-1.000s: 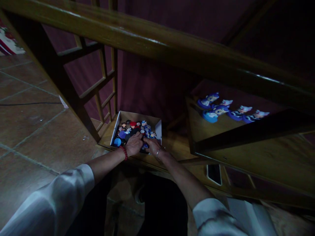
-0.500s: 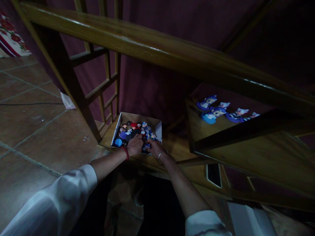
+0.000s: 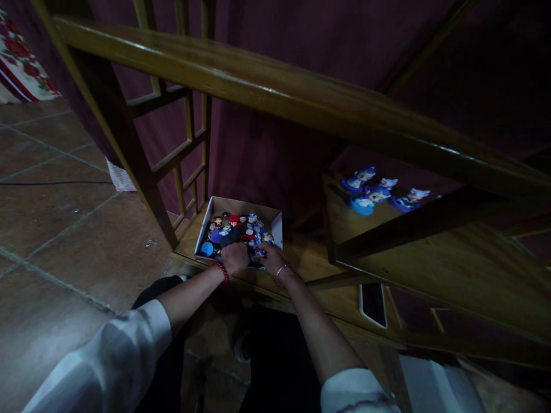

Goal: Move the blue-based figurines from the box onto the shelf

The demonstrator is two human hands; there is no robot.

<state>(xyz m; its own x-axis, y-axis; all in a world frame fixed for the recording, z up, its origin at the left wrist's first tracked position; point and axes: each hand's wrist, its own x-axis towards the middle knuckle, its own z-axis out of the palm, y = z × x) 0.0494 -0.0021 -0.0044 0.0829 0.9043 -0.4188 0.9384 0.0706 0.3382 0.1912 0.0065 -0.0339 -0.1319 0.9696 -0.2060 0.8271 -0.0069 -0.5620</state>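
An open cardboard box (image 3: 241, 205) sits on the bottom shelf of a wooden rack and holds several small colourful figurines (image 3: 235, 230). My left hand (image 3: 235, 256), with a red bead bracelet at the wrist, rests on the figurines at the box's near edge, fingers curled. Beside it, my right hand (image 3: 272, 258), with a silver bangle, has its fingers bent down among the figurines at the box's near right corner. What either hand grips is hidden in the dim light.
A thick wooden rail (image 3: 275, 97) crosses the view above the box. Several blue and white figurines (image 3: 376, 192) lie on a higher shelf (image 3: 430, 264) to the right. A phone (image 3: 372, 298) lies on the lower board. Tiled floor (image 3: 55, 229) spreads out to the left.
Both hands stay at the box's near edge, shifting slightly among the figurines. The view has tilted a little, so the rack and shelf appear shifted.
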